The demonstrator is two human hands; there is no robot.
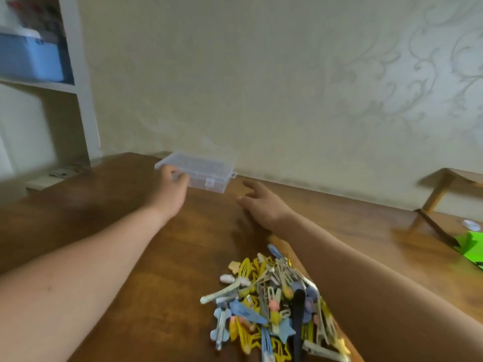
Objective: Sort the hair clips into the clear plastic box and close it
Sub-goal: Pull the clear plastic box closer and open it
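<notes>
A clear plastic box (206, 173) with its lid down lies at the far side of the wooden table, close to the wall. My left hand (171, 188) reaches to its left end, the fingers curled against the box's near corner. My right hand (261, 202) hovers just right of the box with fingers spread and holds nothing. A heap of several hair clips (274, 304), yellow, blue, white and black, lies near the front of the table beside my right forearm, which hides part of it.
The wooden table (117, 231) meets a patterned wall at the back. White shelves (75, 74) with a blue bin (28, 58) stand at the left. A wooden stand (439, 194), a small white lid (471, 225) and green paper (473, 249) sit at the right.
</notes>
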